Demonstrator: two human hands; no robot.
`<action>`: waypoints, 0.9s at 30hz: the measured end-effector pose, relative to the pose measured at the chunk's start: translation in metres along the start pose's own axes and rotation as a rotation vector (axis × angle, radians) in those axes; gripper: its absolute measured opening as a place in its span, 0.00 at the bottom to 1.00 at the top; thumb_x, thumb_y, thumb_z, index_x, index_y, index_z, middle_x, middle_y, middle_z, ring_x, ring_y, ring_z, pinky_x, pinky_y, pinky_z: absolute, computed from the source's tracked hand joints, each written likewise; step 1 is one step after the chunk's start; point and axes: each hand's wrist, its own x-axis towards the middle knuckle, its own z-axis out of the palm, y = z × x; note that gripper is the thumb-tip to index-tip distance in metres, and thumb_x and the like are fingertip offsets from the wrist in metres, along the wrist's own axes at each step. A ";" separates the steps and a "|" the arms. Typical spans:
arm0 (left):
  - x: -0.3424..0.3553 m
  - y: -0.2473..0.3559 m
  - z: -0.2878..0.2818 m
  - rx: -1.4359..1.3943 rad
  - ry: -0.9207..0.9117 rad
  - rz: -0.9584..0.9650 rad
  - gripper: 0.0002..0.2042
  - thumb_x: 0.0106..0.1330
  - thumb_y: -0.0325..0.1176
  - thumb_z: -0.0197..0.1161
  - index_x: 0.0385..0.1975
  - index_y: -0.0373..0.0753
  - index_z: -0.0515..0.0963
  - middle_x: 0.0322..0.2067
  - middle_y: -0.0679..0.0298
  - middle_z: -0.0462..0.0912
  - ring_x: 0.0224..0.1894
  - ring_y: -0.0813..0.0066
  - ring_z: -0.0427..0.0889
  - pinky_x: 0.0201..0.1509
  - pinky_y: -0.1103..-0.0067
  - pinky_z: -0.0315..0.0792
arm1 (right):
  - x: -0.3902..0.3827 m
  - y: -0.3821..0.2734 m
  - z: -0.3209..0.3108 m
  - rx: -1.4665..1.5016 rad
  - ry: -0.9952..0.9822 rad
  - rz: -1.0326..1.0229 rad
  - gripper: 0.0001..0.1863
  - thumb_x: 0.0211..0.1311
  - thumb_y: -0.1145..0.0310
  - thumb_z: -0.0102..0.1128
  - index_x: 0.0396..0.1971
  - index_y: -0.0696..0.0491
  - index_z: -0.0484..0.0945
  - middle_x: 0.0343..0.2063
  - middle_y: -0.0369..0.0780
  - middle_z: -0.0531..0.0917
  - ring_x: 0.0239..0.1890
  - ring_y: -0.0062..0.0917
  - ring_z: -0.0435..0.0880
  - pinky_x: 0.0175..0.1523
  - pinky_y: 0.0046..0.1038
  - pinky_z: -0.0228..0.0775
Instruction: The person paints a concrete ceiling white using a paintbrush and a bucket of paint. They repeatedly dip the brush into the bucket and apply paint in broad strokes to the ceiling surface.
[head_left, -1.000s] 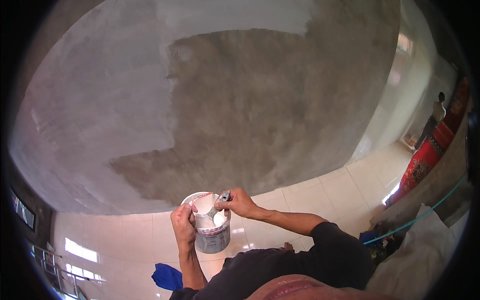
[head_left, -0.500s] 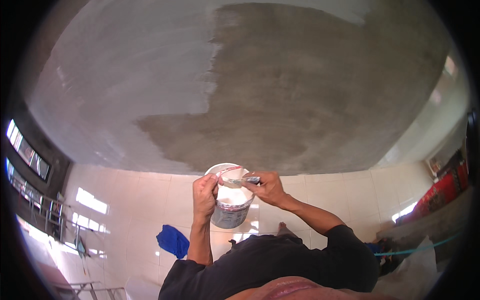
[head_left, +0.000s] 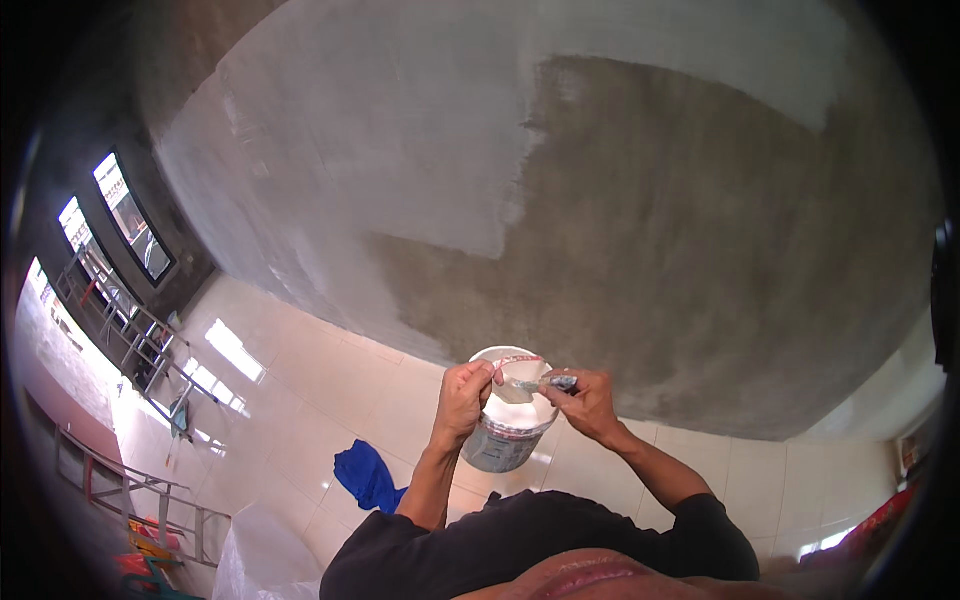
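A grey-and-white paint bucket [head_left: 500, 449] with a pale, whitish inside hangs or stands in front of me; I cannot tell whether it touches the floor. My left hand [head_left: 461, 400] is closed on its reddish, paint-smeared handle [head_left: 520, 359], at the left side of the rim. In my right hand [head_left: 587, 405] is a paintbrush [head_left: 562, 382], its handle pinched between the fingers. The brush's head lies over the bucket's mouth, toward my left hand. Beyond the bucket rises a wall [head_left: 640, 240], brown-grey at right and coated lighter grey at left and along the top.
A blue cloth [head_left: 368, 474] lies on the glossy tiled floor [head_left: 300, 390] to the left. Metal scaffold frames [head_left: 150, 350] stand by the windows [head_left: 133, 215] at far left. Clear plastic sheeting [head_left: 262, 550] is at lower left, and something red [head_left: 880, 525] at lower right.
My view has turned left, so the wall, bucket and hands sit further right and more of the windows and scaffold shows. Both hands keep their hold over the bucket.
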 end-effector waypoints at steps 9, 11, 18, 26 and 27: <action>-0.004 0.005 0.010 0.039 0.056 0.034 0.13 0.68 0.36 0.52 0.22 0.37 0.75 0.10 0.79 0.59 0.12 0.90 0.52 0.16 0.85 0.44 | 0.004 0.015 -0.006 0.109 -0.088 0.140 0.10 0.53 0.68 0.69 0.29 0.59 0.84 0.19 0.37 0.84 0.20 0.16 0.79 0.26 0.21 0.69; -0.005 0.007 0.012 0.049 0.066 0.042 0.13 0.67 0.36 0.52 0.23 0.36 0.75 0.09 0.79 0.59 0.10 0.91 0.52 0.12 0.85 0.44 | 0.004 0.014 -0.008 0.162 -0.114 0.190 0.08 0.53 0.70 0.70 0.27 0.60 0.83 0.20 0.36 0.83 0.19 0.15 0.78 0.25 0.20 0.68; -0.006 0.000 0.009 0.038 0.096 0.050 0.13 0.68 0.36 0.52 0.23 0.37 0.76 0.10 0.79 0.59 0.11 0.90 0.52 0.15 0.85 0.43 | 0.006 0.024 -0.008 0.220 -0.093 0.165 0.10 0.53 0.67 0.69 0.30 0.60 0.84 0.21 0.36 0.84 0.22 0.15 0.80 0.27 0.21 0.70; -0.004 -0.006 0.013 0.045 0.114 0.072 0.14 0.70 0.36 0.51 0.23 0.37 0.76 0.10 0.78 0.59 0.12 0.90 0.51 0.16 0.84 0.44 | 0.008 0.027 -0.009 0.208 -0.109 0.146 0.10 0.54 0.67 0.68 0.31 0.60 0.84 0.22 0.38 0.85 0.22 0.16 0.81 0.28 0.22 0.71; -0.003 -0.007 0.014 0.042 0.116 0.076 0.14 0.69 0.36 0.51 0.23 0.37 0.75 0.10 0.78 0.59 0.12 0.90 0.51 0.15 0.84 0.43 | 0.009 0.029 -0.010 0.225 -0.122 0.156 0.10 0.54 0.68 0.67 0.30 0.60 0.84 0.21 0.38 0.84 0.22 0.16 0.81 0.28 0.22 0.70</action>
